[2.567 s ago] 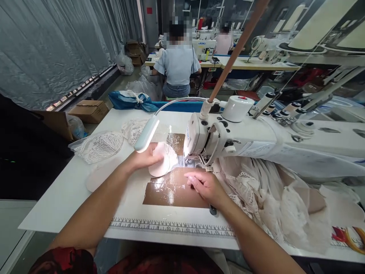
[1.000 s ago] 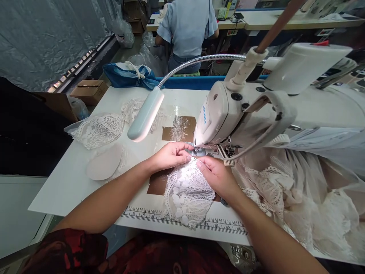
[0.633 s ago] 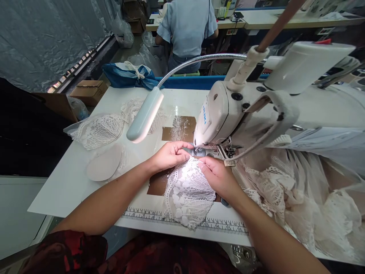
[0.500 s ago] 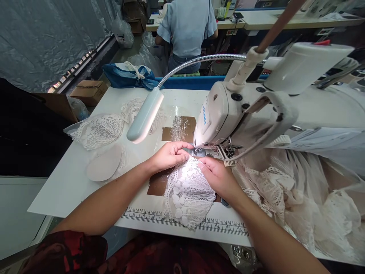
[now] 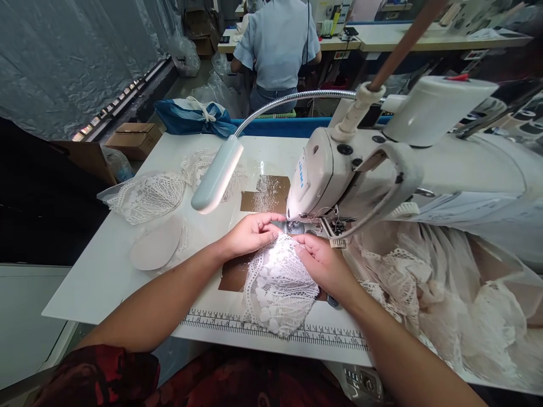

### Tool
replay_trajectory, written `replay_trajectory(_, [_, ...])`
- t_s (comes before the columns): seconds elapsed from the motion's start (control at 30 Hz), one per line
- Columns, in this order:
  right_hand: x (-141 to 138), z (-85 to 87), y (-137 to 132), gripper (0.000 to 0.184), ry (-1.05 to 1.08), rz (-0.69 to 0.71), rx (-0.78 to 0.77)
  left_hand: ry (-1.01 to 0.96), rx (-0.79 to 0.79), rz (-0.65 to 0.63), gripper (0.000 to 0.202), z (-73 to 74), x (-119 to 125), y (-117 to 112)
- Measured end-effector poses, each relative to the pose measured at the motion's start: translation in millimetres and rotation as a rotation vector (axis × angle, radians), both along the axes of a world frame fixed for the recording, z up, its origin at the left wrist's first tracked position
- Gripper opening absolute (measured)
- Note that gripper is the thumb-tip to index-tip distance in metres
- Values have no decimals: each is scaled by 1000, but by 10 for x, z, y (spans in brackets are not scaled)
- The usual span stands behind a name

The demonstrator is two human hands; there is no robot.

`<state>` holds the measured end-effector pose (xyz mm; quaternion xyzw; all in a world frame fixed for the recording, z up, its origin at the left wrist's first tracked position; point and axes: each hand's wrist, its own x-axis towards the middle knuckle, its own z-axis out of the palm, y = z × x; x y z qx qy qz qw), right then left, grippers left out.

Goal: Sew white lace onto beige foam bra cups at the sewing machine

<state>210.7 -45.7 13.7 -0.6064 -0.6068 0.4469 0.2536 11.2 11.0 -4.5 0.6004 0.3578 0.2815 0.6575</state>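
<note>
A white lace piece (image 5: pixel 278 288) lies on the sewing table, its top edge under the needle of the white sewing machine (image 5: pixel 335 175). My left hand (image 5: pixel 250 233) pinches the lace's upper left edge right beside the presser foot. On the upper right edge my right hand (image 5: pixel 320 260) grips the same lace with curled fingers. A gooseneck lamp (image 5: pixel 216 175) shines on the spot.
Loose lace cups (image 5: pixel 144 195) and a beige foam pad (image 5: pixel 156 250) lie on the table's left part. A heap of lace garments (image 5: pixel 428 288) fills the right side. A ruler strip (image 5: pixel 224 323) runs along the front edge. A person in a light blue shirt (image 5: pixel 278 39) sits at another table behind.
Earlier my left hand held a beige cup by the needle; the lace piece now lies there with both hands pinching it. In the last second the hands barely moved; my view shifted slightly.
</note>
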Motion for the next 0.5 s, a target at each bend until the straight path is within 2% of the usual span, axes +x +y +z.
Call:
replay_trajectory(0.07, [5, -29, -14, 26, -3, 30, -2, 125, 132, 38, 50, 112, -26, -22])
replay_trajectory(0.17, [7, -71, -35, 19, 19, 39, -4, 475, 449, 60, 39, 393, -45, -166])
replay_trajectory(0.23, [9, -90, -41, 16, 25, 22, 9, 709, 585, -109, 42, 555, -6, -340])
replay_trajectory(0.3, [12, -95, -42, 17, 53, 13, 22, 881, 675, -280, 49, 629, 79, -521])
replay_trajectory(0.37, [16, -80, -41, 18, 137, 39, -3, 990, 776, -371, 34, 625, 173, -630])
replay_trajectory(0.43, [17, -52, -44, 19, 254, 83, -63, 1020, 776, -390, 23, 595, 214, -616])
replay_trajectory(0.5, [14, -22, -52, 23, 338, 110, -112, 901, 622, -371, 24, 574, 156, -486])
